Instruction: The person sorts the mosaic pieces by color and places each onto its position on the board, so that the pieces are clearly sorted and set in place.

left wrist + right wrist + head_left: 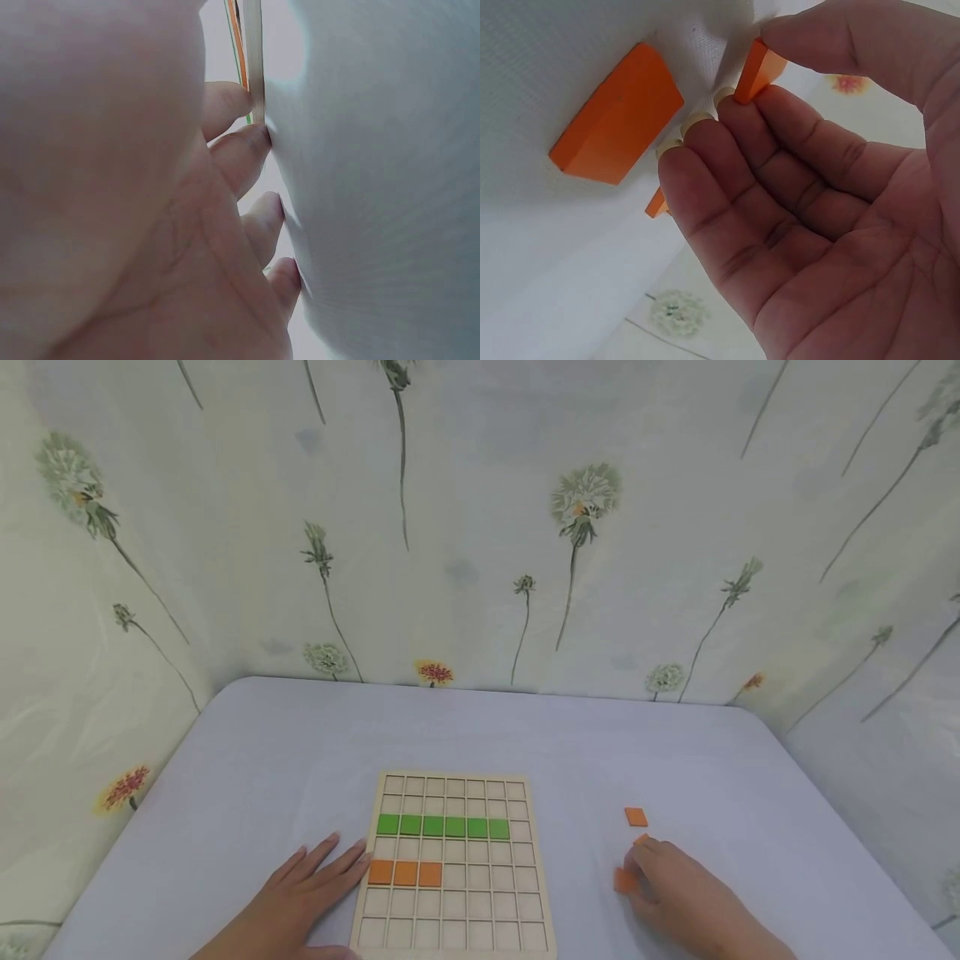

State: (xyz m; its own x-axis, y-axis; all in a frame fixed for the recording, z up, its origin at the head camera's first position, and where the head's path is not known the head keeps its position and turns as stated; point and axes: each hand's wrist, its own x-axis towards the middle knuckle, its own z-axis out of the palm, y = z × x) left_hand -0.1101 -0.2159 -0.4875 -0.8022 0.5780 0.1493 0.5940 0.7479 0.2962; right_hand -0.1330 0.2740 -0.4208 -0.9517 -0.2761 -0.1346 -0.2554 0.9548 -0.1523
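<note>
Beside grid board (454,878), our right fingers (739,124) pinch orange tile (754,71), left fingers (337,864) outstretched; likely pickup step, next needing lift.

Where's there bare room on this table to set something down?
Bare: the pale table beyond the beige gridded wooden board, and the strip between it and the orange square tiles. Crowded: among those tiles, where the right hand grips one, and the board's left edge, beside the left hand.
</note>
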